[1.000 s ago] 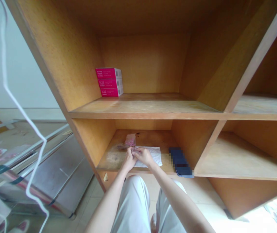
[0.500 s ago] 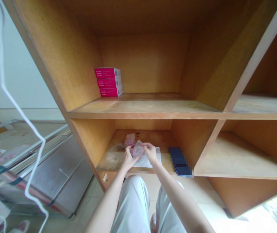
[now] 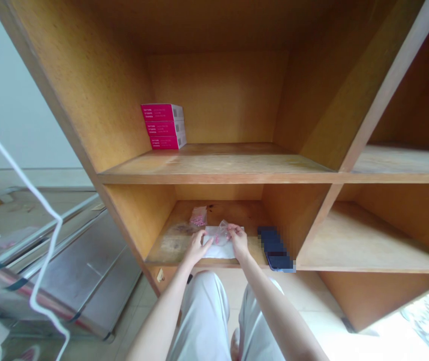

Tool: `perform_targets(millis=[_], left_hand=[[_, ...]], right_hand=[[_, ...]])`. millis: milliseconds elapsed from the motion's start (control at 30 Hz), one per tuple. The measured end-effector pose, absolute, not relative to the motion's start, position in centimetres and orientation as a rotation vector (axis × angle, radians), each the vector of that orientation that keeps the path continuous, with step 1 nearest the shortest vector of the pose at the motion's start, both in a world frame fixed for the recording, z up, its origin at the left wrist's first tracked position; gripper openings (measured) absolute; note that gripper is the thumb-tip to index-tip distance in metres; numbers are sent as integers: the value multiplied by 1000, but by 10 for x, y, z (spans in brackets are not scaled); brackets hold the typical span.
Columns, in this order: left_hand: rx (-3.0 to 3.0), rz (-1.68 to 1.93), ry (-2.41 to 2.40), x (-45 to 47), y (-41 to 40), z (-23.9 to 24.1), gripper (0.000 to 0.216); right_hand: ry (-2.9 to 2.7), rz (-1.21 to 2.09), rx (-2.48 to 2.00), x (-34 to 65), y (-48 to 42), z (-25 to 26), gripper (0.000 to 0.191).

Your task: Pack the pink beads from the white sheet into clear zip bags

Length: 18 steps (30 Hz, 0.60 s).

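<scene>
Both hands reach into the lower left compartment of a wooden shelf unit (image 3: pixel 214 173). My right hand (image 3: pixel 239 241) pinches a small clear plastic bag with pink bits inside (image 3: pixel 222 233) and holds it just above a white sheet (image 3: pixel 218 249) lying on the shelf board. My left hand (image 3: pixel 196 247) rests on the left edge of that sheet, fingers partly spread toward the bag. A second small bag of pink bits (image 3: pixel 198 216) lies farther back on the same board.
A dark blue flat object (image 3: pixel 275 248), partly blurred out, lies at the right of the compartment. Three stacked pink boxes (image 3: pixel 162 126) stand in the upper compartment's back left corner. A white cable (image 3: pixel 19 175) hangs at left, above metal rails (image 3: pixel 49 235) on the floor.
The clear bag was lifted off the sheet and carried slightly to the right in my right hand. My left hand came off the bag and settled on the sheet's edge.
</scene>
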<state>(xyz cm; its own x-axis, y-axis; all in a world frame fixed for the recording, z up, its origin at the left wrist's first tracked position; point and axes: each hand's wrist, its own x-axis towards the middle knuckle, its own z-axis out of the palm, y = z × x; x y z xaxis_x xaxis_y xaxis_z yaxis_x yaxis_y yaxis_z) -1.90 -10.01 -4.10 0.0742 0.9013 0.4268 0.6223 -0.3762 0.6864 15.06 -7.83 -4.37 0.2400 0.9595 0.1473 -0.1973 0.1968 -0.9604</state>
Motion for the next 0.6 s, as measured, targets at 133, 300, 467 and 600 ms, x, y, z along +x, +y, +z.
perform_targets(millis=[133, 300, 467, 600], left_hand=[[1942, 1346, 1460, -18, -96, -43, 26], [1734, 1413, 1319, -8, -90, -35, 30], [1454, 1284, 1162, 7, -83, -22, 40], [1240, 1158, 1054, 13, -82, -20, 44]], right_hand=[[-1015, 1028, -1018, 150, -78, -45, 27], [-1026, 1025, -1020, 150, -78, -47, 25], [-1031, 1061, -1017, 150, -80, -46, 29], [-1020, 1071, -1017, 150, -80, -46, 31]])
